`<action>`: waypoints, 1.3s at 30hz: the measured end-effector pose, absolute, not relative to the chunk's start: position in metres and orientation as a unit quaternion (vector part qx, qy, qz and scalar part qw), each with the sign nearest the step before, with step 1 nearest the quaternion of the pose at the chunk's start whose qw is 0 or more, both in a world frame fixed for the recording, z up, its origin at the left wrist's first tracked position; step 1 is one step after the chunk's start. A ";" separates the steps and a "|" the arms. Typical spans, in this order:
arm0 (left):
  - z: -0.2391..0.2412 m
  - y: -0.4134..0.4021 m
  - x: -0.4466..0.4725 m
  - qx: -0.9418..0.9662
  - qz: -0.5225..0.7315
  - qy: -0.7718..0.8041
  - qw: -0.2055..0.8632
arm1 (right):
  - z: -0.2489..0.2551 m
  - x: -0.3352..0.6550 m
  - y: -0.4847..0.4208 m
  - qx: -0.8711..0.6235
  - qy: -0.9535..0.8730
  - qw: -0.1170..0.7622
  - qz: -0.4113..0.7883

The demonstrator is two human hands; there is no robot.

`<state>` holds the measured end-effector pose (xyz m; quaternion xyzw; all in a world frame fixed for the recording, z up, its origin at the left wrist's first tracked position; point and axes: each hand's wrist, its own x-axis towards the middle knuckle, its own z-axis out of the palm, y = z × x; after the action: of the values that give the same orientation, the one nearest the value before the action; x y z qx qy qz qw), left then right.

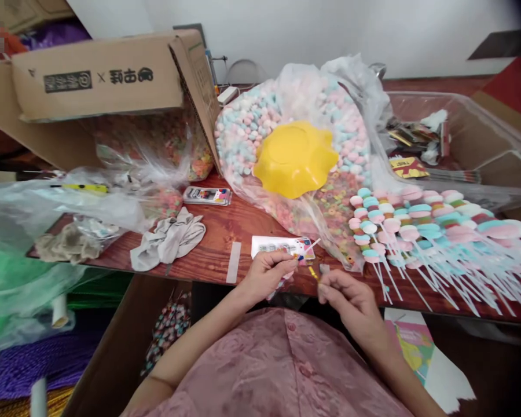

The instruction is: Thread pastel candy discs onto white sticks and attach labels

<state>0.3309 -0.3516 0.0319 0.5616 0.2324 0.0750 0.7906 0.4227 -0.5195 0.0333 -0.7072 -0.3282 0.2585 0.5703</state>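
Near the table's front edge, my left hand [271, 272] is closed around a white stick [315, 249] that pokes out to the upper right. Something pinkish and clear, perhaps a wrapped candy, shows below these fingers, mostly hidden. A short way to the right, my right hand [349, 295] pinches a thin gold twist tie [314, 272] by its lower end. Just behind both hands lies a white printed card [273, 246]. Many candy skewers [421, 226] on white sticks, with pink, blue and white marshmallows, are piled at the right.
A yellow wavy-edged dish [297, 159] rests on a big clear bag of marshmallows [252, 124] and gummy rings. An open cardboard box [99, 75] stands at left, near grey cloth gloves [169, 237] and a yellow cutter [87, 188]. A clear bin [469, 121] stands at right.
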 end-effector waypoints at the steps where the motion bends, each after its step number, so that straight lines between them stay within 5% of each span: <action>1: 0.031 -0.351 0.331 0.569 0.083 0.230 0.785 | 0.037 0.422 -0.519 -0.721 -0.327 0.575 0.207; 5: 0.029 -0.356 0.335 0.605 0.094 0.186 0.769 | 0.038 0.420 -0.505 -0.717 -0.405 0.562 0.083; 23: 0.018 -0.354 0.334 0.516 0.109 0.222 0.820 | 0.016 0.418 -0.484 -0.724 -0.377 0.565 0.119; 35: 0.038 -0.349 0.337 0.769 0.168 0.051 0.615 | 0.016 0.445 -0.487 -0.551 -0.177 0.672 0.462; 39: 0.047 -0.339 0.338 0.764 0.063 0.047 0.640 | 0.031 0.454 -0.492 -0.634 -0.420 0.574 0.303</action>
<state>0.3377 -0.3387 0.0474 0.7643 0.0474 0.0632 0.6400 0.4537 -0.4916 0.0306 -0.6342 -0.4204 0.3028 0.5739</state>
